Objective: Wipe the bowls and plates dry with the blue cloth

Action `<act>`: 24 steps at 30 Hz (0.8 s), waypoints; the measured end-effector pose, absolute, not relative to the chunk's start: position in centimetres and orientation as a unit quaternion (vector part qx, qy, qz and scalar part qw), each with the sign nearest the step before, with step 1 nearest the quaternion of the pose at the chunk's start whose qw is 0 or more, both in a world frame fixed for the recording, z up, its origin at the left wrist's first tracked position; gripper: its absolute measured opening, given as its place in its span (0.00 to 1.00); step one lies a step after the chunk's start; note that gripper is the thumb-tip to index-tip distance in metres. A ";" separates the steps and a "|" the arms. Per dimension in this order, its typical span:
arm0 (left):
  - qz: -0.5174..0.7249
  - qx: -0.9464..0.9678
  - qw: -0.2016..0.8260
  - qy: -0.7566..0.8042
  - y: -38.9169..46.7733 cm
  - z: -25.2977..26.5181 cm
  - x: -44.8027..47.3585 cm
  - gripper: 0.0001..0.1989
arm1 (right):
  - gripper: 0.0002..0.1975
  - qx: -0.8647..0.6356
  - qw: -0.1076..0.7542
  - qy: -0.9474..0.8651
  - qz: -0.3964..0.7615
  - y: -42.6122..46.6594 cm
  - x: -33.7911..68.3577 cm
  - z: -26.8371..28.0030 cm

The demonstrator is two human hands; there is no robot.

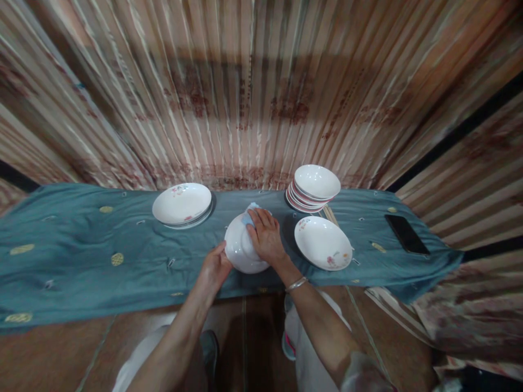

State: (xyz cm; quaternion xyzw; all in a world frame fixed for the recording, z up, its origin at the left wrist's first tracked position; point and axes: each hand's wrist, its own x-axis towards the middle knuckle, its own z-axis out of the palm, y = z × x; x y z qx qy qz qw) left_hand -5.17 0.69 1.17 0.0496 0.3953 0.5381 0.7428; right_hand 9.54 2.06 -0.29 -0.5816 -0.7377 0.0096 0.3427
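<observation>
A white plate (237,247) is held just above the table's front middle, its underside facing me. My left hand (216,264) grips its left edge, with the thumb against the rim. Pressed on the plate's upper back is my right hand (266,237), with a light blue cloth (248,216) under its fingers. The fingers hide part of the cloth and the plate's right side. To the right rests a white, flower-decorated plate (322,245). A small stack of similar plates (182,204) stands on the left.
Behind the right plate stands a stack of white bowls (316,182), with light-coloured sticks (330,214), perhaps chopsticks, beside it. A black phone (406,234) lies far right. The narrow table has a teal cloth (81,245); a patterned curtain (245,98) hangs behind.
</observation>
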 end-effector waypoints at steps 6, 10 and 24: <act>0.530 0.029 0.733 0.425 0.6 1.3 -5.4 0.20 | 0.25 -0.584 0.357 -0.729 0.022 2.0 10.6 -1.4; 0.528 0.029 0.735 0.424 0.8 1.1 -5.5 0.21 | 0.25 -0.574 0.371 -0.729 0.033 2.0 11.3 -2.2; 0.524 0.032 0.738 0.423 0.9 0.2 -5.9 0.21 | 0.28 -0.592 0.430 -0.677 0.084 -0.9 11.5 -6.1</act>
